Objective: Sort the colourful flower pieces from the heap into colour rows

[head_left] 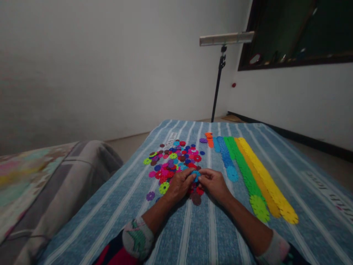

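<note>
Between my two hands is a light blue notched plastic disc (196, 176). The fingers of my left hand (180, 184) pinch its left side, and my right hand (213, 183) pinches it from the right; whether it is one disc or two together I cannot tell. Beneath and beyond my hands spreads a loose pile of mixed discs (168, 167) in pink, red, purple, brown, dark blue and lime. To the right lie overlapping rows of discs sorted by colour: a blue row (225, 156), a green row (245, 173), an orange-yellow row (257, 180) and a yellow row (271, 184).
A blue cloth with white stripes (132, 206) covers the table. Short orange (209, 140) and purple (203, 140) groups sit toward its far end. A lamp on a black stand (217, 82) rises behind. At left is a grey blanket-covered surface (82, 176).
</note>
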A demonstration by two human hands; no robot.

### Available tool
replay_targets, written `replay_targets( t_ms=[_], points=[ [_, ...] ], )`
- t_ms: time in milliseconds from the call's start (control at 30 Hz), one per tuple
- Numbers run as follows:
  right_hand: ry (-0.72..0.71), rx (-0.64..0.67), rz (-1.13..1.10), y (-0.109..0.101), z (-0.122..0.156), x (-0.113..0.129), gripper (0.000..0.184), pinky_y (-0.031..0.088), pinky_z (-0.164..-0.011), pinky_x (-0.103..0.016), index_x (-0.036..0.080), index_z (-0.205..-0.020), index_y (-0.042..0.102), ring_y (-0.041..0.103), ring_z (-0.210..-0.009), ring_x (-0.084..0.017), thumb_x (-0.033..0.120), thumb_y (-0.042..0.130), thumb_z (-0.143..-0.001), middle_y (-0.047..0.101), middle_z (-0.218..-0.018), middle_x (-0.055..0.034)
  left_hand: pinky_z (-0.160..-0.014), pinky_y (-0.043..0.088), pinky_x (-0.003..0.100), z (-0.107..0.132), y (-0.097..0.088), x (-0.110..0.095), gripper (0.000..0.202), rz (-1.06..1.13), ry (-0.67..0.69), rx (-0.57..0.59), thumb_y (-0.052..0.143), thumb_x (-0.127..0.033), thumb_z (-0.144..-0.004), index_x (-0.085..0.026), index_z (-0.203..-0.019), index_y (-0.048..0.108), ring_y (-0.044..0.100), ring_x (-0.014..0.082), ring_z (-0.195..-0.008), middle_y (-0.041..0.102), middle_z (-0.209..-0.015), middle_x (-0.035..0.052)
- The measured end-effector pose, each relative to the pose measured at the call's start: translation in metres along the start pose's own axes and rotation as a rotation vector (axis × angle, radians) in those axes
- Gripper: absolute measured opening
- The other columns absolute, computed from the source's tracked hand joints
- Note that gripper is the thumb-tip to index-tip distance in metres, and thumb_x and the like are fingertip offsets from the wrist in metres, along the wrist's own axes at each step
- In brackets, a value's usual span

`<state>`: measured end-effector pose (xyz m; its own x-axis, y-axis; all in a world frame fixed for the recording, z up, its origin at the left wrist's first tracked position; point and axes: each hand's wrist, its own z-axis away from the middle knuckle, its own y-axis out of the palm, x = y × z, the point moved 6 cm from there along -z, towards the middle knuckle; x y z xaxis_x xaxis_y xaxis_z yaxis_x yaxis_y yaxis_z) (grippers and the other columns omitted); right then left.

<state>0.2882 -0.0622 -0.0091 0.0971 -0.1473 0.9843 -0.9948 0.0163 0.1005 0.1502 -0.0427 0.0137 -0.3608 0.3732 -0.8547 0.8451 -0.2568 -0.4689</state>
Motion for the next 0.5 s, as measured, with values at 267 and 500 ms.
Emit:
replay_targets(
  t_ms=[267,500],
  points=[
    [-0.087,0.051,0.164,0.0,-0.002,0.012,0.022,0.048,-0.052,-0.024,0.017,-0.084,0.073,0.061,-0.057,-0.014,0.032,0.062,-0.072,0.069,-0.071,-0.0012,-0.075,0.047,0.026,-0.001,-0.001,-0.009,0.022,0.005,0.044,0.009,0.057,-0.033,-0.081,-0.024,-0.09,0.075,0.065,0.0184,-0.079,0.073,-0.083,0.0011],
    [-0.176,0.086,0.605,-0.045,-0.012,0.06,0.019,0.048,-0.065,-0.028,0.022,-0.082,0.075,0.066,-0.069,-0.018,0.021,0.057,-0.077,0.072,-0.075,-0.0014,-0.075,0.048,0.027,-0.001,-0.005,-0.008,0.022,-0.046,0.083,-0.025,0.057,-0.032,-0.083,-0.025,-0.093,0.076,0.066,0.0177,-0.077,0.074,-0.085,0.0021]
  ],
)
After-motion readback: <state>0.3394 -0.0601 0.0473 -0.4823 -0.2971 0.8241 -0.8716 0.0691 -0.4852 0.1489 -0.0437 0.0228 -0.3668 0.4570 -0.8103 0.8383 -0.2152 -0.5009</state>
